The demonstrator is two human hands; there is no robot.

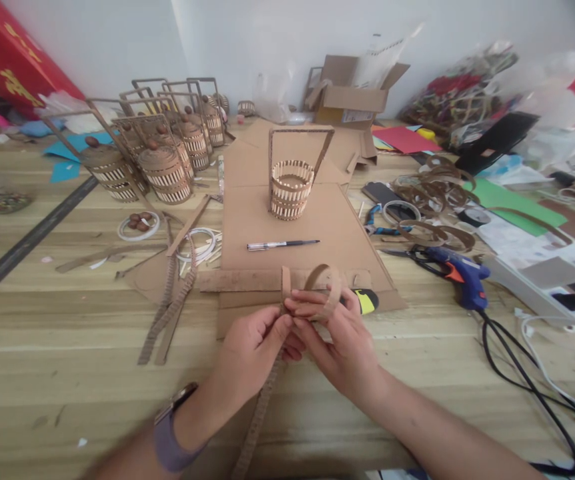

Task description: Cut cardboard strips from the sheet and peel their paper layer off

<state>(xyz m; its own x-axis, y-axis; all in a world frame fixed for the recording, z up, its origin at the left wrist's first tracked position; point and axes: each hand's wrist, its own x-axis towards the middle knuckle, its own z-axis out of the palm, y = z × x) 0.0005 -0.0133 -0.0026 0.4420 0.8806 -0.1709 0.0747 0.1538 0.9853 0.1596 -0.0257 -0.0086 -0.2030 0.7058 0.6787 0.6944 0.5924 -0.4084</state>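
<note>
Cardboard strip [336,288], curled into a loop, is held in both hands on the near side of the lone basket [291,193], which is the landmark here. The tabletop [97,373] spreads out on every side of that basket, and a flat cardboard sheet [330,213] lies directly beneath it. Beyond and slightly right of the basket stands an open cardboard carton [340,99]. To its left is a cluster of lidded baskets [165,173] with tall handles and round brown knobs. Nearer than the basket, the left hand [260,337] is closed in a pinch, thumb and forefinger on the strip material. The right hand [345,340] meets it with fingers partly curled, the loop passing around them. A corrugated strip [257,417] trails below the hands; whether it joins the loop cannot be told. Right of the basket, on the near side, lies a blue glue gun [470,283]. A pen [283,245] lies just in front of the basket. Left of it, small brown balls [140,221] sit within a white ring [125,233].
</note>
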